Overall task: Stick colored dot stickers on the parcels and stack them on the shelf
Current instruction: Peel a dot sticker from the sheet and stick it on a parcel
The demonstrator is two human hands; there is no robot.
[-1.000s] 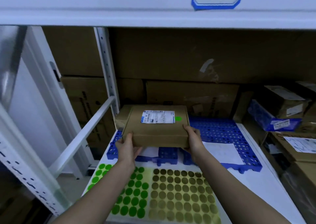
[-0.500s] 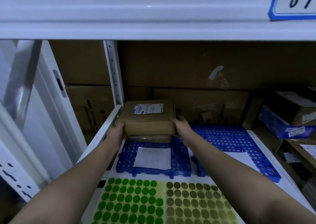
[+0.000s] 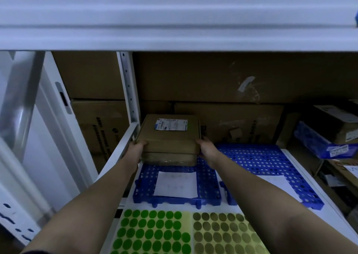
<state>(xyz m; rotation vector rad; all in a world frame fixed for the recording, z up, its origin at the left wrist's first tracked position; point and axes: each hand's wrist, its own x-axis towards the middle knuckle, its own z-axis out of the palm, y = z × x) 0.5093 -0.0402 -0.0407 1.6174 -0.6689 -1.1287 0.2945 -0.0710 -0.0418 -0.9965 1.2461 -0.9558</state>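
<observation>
From the head view, I have both hands on a brown parcel (image 3: 169,132) at the back left of the shelf (image 3: 317,191). My left hand (image 3: 136,147) grips its left front corner and my right hand (image 3: 206,147) grips its right front corner, fingers curled round the edges. The parcel carries a white shipping label (image 3: 171,124) on top; I cannot make out a dot on it from here. It sits on a second parcel (image 3: 168,159), which rests on the far end of a blue perforated mat (image 3: 208,188). The two look roughly squared up, edges nearly flush.

I judge this to be the stacking step, at its very end: the parcel is set down and only needs releasing. The next move, I think, calls for letting go evenly on both sides so the top box does not skew, then drawing my arms back toward the sticker sheets, the green sheet (image 3: 153,232) and the olive sheet (image 3: 222,234), lying at the near edge. A sheet of white paper (image 3: 175,184) lies on the mat between them and the stack, so I would lift clear over it. More parcels (image 3: 333,135) wait at the right.
</observation>
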